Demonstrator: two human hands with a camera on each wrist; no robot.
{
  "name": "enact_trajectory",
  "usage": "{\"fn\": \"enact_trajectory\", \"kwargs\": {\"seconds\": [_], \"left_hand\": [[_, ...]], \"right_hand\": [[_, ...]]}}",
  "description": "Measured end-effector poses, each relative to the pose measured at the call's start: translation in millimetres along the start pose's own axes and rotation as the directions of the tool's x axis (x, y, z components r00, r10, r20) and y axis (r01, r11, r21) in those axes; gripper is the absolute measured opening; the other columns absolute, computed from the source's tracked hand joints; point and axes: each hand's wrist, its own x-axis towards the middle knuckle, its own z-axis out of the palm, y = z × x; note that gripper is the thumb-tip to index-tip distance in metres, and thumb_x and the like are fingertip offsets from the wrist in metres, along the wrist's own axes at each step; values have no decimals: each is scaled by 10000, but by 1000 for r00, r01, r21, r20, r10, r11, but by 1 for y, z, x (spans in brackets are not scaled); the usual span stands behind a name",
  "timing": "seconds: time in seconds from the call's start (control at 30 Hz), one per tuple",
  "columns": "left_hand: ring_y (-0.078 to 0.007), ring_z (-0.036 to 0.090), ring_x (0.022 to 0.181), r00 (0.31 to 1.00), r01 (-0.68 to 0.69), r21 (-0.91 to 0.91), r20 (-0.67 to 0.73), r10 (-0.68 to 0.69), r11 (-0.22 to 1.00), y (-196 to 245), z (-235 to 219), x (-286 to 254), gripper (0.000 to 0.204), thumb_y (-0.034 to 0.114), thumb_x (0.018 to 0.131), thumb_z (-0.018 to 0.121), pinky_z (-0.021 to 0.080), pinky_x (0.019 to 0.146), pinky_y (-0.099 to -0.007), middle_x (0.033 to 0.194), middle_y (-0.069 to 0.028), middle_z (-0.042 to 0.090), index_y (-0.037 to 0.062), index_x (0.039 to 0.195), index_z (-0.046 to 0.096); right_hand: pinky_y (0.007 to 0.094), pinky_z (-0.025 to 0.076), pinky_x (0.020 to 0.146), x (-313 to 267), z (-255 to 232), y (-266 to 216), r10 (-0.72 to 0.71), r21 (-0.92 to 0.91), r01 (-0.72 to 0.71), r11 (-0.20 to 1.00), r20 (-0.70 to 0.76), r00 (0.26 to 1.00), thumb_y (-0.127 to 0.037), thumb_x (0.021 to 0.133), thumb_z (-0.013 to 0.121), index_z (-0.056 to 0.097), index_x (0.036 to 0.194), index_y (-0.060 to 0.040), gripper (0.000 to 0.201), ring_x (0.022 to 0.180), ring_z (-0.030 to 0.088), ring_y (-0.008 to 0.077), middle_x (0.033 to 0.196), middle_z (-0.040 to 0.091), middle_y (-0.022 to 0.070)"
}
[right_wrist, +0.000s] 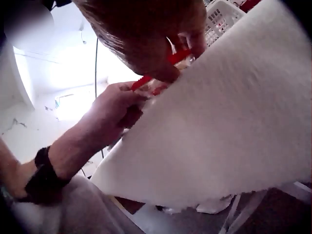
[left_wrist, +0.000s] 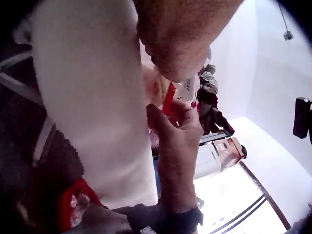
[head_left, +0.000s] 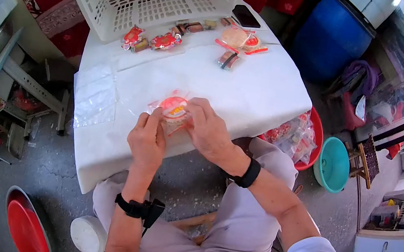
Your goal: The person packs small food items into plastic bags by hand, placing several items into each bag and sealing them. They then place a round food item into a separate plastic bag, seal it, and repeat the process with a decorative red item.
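Observation:
A clear plastic packet with a red and yellow label (head_left: 173, 107) is held between both hands near the table's front edge. The left hand (head_left: 147, 141) pinches its left side, the right hand (head_left: 211, 134) its right side. In the left wrist view a red strip (left_wrist: 169, 99) of the packet shows between the left hand (left_wrist: 178, 39) and the right hand (left_wrist: 176, 141). The right wrist view has the same red strip (right_wrist: 141, 83) running between the right hand (right_wrist: 146, 39) and the left hand (right_wrist: 109, 109). The packet's contents are partly covered by fingers.
Flat clear bags (head_left: 95, 97) lie at the left of the white-covered table (head_left: 209, 82). At the back are a tipped white basket (head_left: 104, 16), small packets (head_left: 166, 40), round packets (head_left: 235, 37) and a phone (head_left: 246, 16). A red basin (head_left: 319, 130) of packets stands right, beside a teal basin (head_left: 333, 164).

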Motion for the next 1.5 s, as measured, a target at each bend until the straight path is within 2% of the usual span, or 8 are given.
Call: {"fn": "enact_trajectory", "kwargs": {"seconds": [0.1, 0.17, 0.5, 0.77, 1.07, 1.27, 1.4, 1.5], "left_hand": [[-303, 572, 604, 993, 112, -15, 39, -111, 994, -6, -9, 2, 256, 28, 814, 558, 452, 531, -384, 759, -120, 544, 67, 1059, 620], [-305, 575, 609, 993, 81, -58, 86, -76, 995, -7, -12, 2, 256, 24, 815, 557, 457, 539, -386, 775, -121, 554, 75, 1057, 623], [-296, 575, 617, 997, 70, -46, 40, -68, 997, -10, -12, 3, 315, -6, 789, 574, 448, 542, -376, 764, -124, 547, 101, 1080, 632], [-238, 554, 620, 984, 176, -201, 16, -176, 964, -17, -29, 9, 292, -17, 797, 572, 434, 555, -337, 743, -114, 511, 78, 1061, 654], [-271, 565, 646, 992, 127, -155, 42, -121, 980, -17, -29, 7, 291, -31, 773, 571, 453, 584, -357, 764, -114, 517, 81, 1026, 659], [-272, 560, 639, 999, -16, -193, 37, 24, 981, -8, -16, 2, 311, -39, 772, 567, 447, 569, -358, 779, -109, 511, 82, 1047, 649], [-277, 557, 638, 999, 43, -124, -24, -46, 991, -12, -17, 1, 305, -34, 782, 567, 445, 565, -357, 781, -110, 509, 81, 1053, 645], [-279, 558, 637, 998, 55, -109, -11, -56, 993, -10, -16, 1, 276, -30, 789, 569, 446, 566, -359, 787, -118, 515, 64, 1038, 644]], "right_hand": [[372, 522, 693, 2, -2, 2, 27, 202, -49, 978, 110, 993, -8, 708, 599, 562, 957, -26, 252, 987, 540, 315, 1059, 499, 124], [367, 518, 691, 2, -2, 4, -158, 99, 152, 983, 61, 986, -15, 704, 600, 561, 910, -33, 210, 952, 542, 302, 1038, 505, 120], [332, 486, 595, 8, 20, -8, -138, -17, 138, 990, 24, 990, -2, 677, 611, 603, 887, -68, 220, 793, 551, 239, 846, 516, 48], [333, 541, 639, 3, 11, 4, -320, 92, 308, 947, 191, 928, -5, 686, 571, 523, 942, -27, 261, 940, 609, 260, 1184, 527, 94], [343, 537, 672, -1, 17, 3, -400, 96, 388, 916, 190, 897, 13, 702, 555, 506, 956, 15, 259, 928, 598, 309, 1182, 516, 136], [357, 531, 650, 5, 36, -2, -89, 35, 85, 996, 124, 988, 2, 703, 550, 508, 981, 23, 282, 832, 589, 299, 1086, 505, 131], [345, 526, 651, 8, 25, -19, -127, -92, 132, 987, 60, 990, -6, 689, 563, 537, 990, 19, 304, 889, 565, 282, 1045, 516, 121], [328, 512, 722, 3, 23, -17, -95, -124, 130, 984, 253, 963, -51, 679, 588, 575, 1006, -7, 330, 977, 517, 267, 1034, 529, 107]]}}
